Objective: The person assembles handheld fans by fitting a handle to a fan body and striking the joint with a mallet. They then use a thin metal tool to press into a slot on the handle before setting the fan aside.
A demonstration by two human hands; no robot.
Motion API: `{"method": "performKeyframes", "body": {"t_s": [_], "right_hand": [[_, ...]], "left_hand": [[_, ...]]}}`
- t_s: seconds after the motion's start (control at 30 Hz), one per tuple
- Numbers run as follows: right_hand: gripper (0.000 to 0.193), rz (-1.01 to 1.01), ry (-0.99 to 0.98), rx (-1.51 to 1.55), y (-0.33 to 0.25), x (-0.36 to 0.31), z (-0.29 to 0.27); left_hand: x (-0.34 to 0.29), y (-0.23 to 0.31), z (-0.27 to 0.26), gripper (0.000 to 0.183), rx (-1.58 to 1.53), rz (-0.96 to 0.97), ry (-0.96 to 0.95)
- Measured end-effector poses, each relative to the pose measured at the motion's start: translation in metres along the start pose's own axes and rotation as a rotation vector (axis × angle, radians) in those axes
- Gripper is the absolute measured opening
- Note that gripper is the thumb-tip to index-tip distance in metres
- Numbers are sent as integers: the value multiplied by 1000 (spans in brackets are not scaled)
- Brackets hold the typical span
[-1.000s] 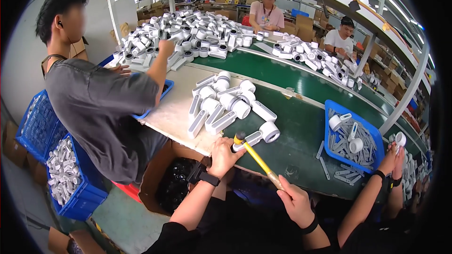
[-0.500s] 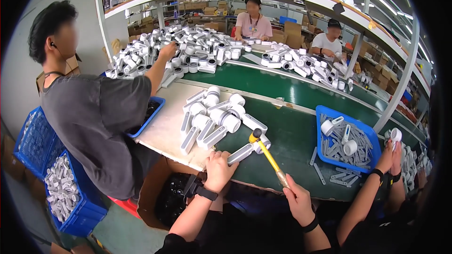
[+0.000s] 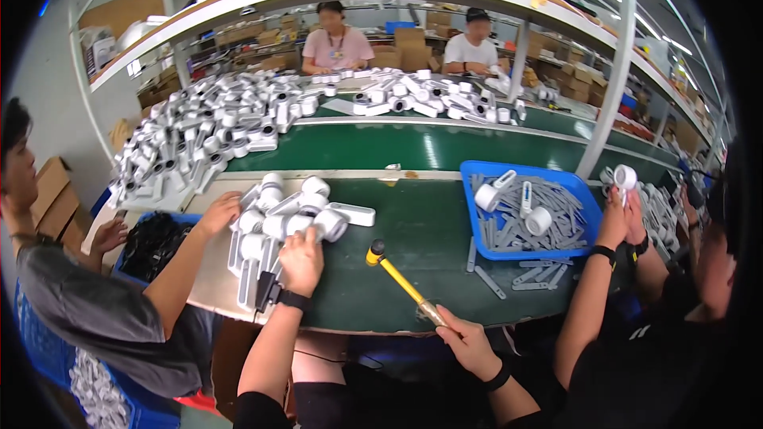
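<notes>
My left hand (image 3: 302, 262) is at the near right side of a small pile of white handheld devices (image 3: 253, 248), each with a round head and a flat handle. Its fingers are bent around one white device (image 3: 331, 226), whose handle is mostly hidden by the hand. My right hand (image 3: 470, 343) grips a hammer (image 3: 404, 283) by the lower end of its yellow shaft. The hammer's black-and-yellow head is raised over the green tabletop (image 3: 373, 290), left of my right hand and touching nothing.
At left, a co-worker's hand (image 3: 222, 210) touches the pile. A blue tray (image 3: 520, 255) of grey strips and several white parts stands at right, with loose strips (image 3: 489, 283) beside it. Another person's hands (image 3: 621, 218) hold a white part. A large heap (image 3: 214, 123) lies beyond.
My left hand has carried a white device from the open tabletop to the pile. The hammer stays in my right hand. The co-worker at left has brought a hand from the far heap to the small pile.
</notes>
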State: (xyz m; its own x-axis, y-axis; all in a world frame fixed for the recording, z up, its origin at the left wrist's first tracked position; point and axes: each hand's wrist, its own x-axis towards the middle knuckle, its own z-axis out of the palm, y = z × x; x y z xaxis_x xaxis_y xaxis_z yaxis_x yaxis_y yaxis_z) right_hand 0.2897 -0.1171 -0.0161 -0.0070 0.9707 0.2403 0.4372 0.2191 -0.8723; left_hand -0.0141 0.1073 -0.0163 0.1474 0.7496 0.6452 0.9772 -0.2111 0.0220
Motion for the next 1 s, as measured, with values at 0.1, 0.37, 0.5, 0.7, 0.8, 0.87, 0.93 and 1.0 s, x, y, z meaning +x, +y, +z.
{"method": "performKeyframes", "body": {"t_s": [0.1,0.37,0.5,0.7,0.8,0.87,0.93,1.0], "right_hand": [[46,62,4,9,0,-5,-7],[47,64,145,25,6,-4,-27],[51,115,231,173,12,5,-31],[52,1,270,223,23,20,-36],[52,-109,263,209,26,20,-37],[51,-284,281,128,33,20,-32],[50,-147,277,262,28,9,-32],[50,-20,295,394,22,-2,-34]], "left_hand": [[11,-20,21,45,61,-54,27],[36,-65,72,35,455,-302,113],[38,-6,32,49,380,-170,-32],[36,101,-16,36,-156,238,-2],[49,153,-32,17,-219,297,24],[56,177,-33,14,-168,297,-16],[60,193,-25,10,-125,316,-38],[57,207,-8,19,-164,326,-102]]}}
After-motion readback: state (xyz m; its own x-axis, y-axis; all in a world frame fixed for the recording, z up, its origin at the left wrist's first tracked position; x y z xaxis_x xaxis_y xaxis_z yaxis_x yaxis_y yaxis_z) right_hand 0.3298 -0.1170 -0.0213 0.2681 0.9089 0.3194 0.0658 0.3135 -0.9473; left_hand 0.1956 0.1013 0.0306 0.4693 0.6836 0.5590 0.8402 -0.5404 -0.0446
